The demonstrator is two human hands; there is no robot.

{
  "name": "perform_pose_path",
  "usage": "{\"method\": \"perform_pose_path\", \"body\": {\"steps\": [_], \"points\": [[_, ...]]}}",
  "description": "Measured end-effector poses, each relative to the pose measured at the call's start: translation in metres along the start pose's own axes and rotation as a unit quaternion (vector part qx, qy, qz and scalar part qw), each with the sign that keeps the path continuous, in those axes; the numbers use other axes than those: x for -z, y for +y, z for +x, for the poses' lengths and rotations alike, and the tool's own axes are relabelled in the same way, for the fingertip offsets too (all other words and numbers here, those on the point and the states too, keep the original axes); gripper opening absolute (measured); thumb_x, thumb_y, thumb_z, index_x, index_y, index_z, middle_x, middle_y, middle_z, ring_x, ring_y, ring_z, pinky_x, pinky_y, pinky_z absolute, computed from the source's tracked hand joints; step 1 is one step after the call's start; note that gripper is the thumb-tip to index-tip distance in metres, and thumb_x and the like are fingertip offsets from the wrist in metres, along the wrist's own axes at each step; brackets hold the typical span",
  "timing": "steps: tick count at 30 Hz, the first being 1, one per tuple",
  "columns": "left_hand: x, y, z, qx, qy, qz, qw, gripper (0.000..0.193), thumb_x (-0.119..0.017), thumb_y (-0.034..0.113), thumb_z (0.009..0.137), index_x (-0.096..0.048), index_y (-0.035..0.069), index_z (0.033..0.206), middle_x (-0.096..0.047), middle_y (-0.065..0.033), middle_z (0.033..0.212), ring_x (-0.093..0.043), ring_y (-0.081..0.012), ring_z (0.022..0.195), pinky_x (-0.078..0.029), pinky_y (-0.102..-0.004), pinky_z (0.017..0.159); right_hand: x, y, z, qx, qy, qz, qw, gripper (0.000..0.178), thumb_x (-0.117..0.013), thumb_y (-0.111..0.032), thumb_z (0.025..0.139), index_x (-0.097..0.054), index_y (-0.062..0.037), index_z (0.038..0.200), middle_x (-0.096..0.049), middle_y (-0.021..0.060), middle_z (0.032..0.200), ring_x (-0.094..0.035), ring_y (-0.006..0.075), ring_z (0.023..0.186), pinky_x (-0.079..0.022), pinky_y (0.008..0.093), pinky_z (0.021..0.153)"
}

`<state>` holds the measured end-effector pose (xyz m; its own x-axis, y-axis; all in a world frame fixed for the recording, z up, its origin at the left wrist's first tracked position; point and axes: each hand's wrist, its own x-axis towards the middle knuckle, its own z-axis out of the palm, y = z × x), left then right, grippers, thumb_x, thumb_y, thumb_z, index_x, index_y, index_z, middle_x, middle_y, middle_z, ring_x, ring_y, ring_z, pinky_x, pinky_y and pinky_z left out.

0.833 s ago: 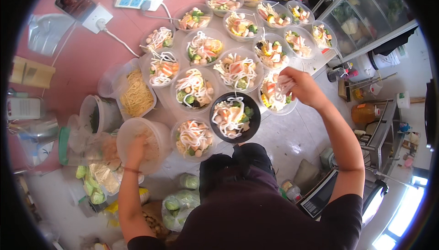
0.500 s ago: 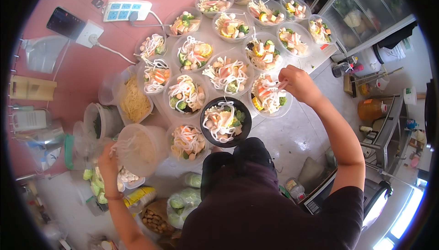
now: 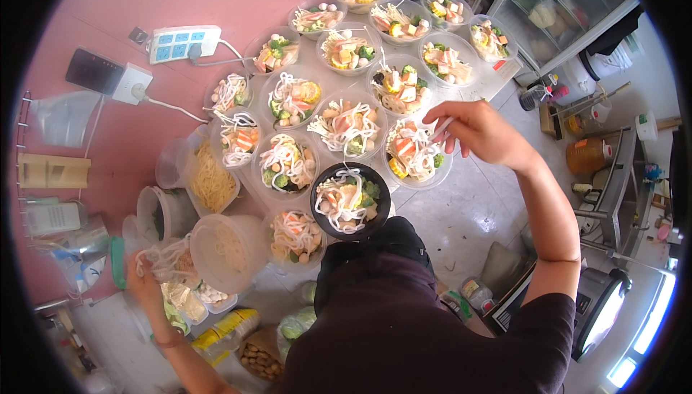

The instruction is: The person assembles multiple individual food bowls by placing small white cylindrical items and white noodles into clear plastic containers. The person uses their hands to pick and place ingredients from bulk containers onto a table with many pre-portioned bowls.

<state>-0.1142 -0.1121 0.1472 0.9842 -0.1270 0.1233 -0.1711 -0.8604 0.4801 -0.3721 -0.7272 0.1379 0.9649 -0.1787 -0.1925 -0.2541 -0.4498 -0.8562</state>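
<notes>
Over a clear round bowl [image 3: 416, 150] of white noodles, broccoli and corn, my right hand [image 3: 479, 131] pinches a short white noodle strand [image 3: 442, 129] in its fingertips. My left hand [image 3: 146, 294], somewhat blurred, is closed at a bunch of thick white noodles [image 3: 171, 258] at the lower left. Whether a clear bag or container wraps those noodles, I cannot tell. Beside them a translucent tub [image 3: 229, 250] stands tilted. A black bowl [image 3: 351, 201] of noodles and vegetables sits nearest my body, with another clear bowl [image 3: 295, 236] to its left.
Several more filled clear bowls [image 3: 347, 126] crowd the table. At its left are a tray of yellowish noodles [image 3: 215, 175] and an open bucket [image 3: 162, 214]. A power strip [image 3: 184, 43] and a phone [image 3: 94, 71] are on the pink wall. A glass-fronted cabinet [image 3: 559, 12] stands far right.
My left hand has moved left and downward with the white noodles, away from the translucent tub. My right hand stays by the same bowl, its fingers slightly more spread. The whole view has shifted slightly.
</notes>
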Motion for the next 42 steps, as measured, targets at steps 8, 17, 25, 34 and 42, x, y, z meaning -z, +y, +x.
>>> {"method": "perform_pose_path", "body": {"steps": [8,17,25,34,42], "points": [[0.049,0.142,0.004,-0.062,0.117,-0.130,0.983,0.021,-0.049,0.025,0.103,-0.060,0.008,0.108,-0.050,0.0047,0.078,-0.040,-0.0006,0.061,-0.028,-0.0158,0.051,0.049,-0.038,0.002,0.116,0.150,0.228,0.955,0.027,-0.038,-0.006,0.096,-0.058,0.0001,0.113,-0.069,0.0128,0.105,-0.069,0.0173,0.088,-0.054,0.0249,0.064],[0.054,0.282,0.066,-0.271,0.045,-0.280,0.920,0.023,-0.050,0.017,0.102,-0.060,0.003,0.117,-0.066,-0.0094,0.104,-0.066,-0.0134,0.084,-0.055,-0.0244,0.071,0.042,0.049,0.092,0.062,0.079,0.226,0.969,0.031,-0.048,0.001,0.090,-0.055,0.0008,0.120,-0.060,0.0131,0.122,-0.062,0.0206,0.109,-0.054,0.0308,0.086],[-0.168,0.441,0.042,-0.265,-0.310,-0.353,0.842,0.020,-0.057,0.019,0.099,-0.062,0.006,0.113,-0.063,-0.0009,0.078,-0.056,-0.0040,0.054,-0.040,-0.0170,0.041,0.034,0.123,0.060,0.050,0.202,0.108,0.972,0.041,-0.052,0.001,0.088,-0.053,-0.0033,0.129,-0.061,0.0129,0.122,-0.057,0.0210,0.116,-0.047,0.0338,0.098],[-0.369,0.455,0.039,-0.372,-0.409,-0.084,0.829,0.048,-0.046,0.037,0.102,-0.053,0.001,0.132,-0.069,-0.0125,0.090,-0.067,-0.0213,0.069,-0.056,-0.0333,0.063,0.032,0.160,-0.038,-0.088,0.240,0.244,0.936,0.024,-0.048,-0.001,0.095,-0.057,0.0024,0.117,-0.066,0.0092,0.104,-0.063,0.0151,0.097,-0.049,0.0286,0.083],[-0.314,0.495,0.039,-0.456,-0.252,-0.081,0.850,0.045,-0.044,0.048,0.099,-0.065,0.009,0.095,-0.065,-0.0159,0.071,-0.064,-0.0370,0.069,-0.051,-0.0448,0.063,0.020,0.172,-0.021,-0.064,0.233,0.176,0.954,0.024,-0.054,-0.002,0.092,-0.059,0.0010,0.115,-0.068,0.0100,0.099,-0.065,0.0150,0.087,-0.052,0.0295,0.079]]}}
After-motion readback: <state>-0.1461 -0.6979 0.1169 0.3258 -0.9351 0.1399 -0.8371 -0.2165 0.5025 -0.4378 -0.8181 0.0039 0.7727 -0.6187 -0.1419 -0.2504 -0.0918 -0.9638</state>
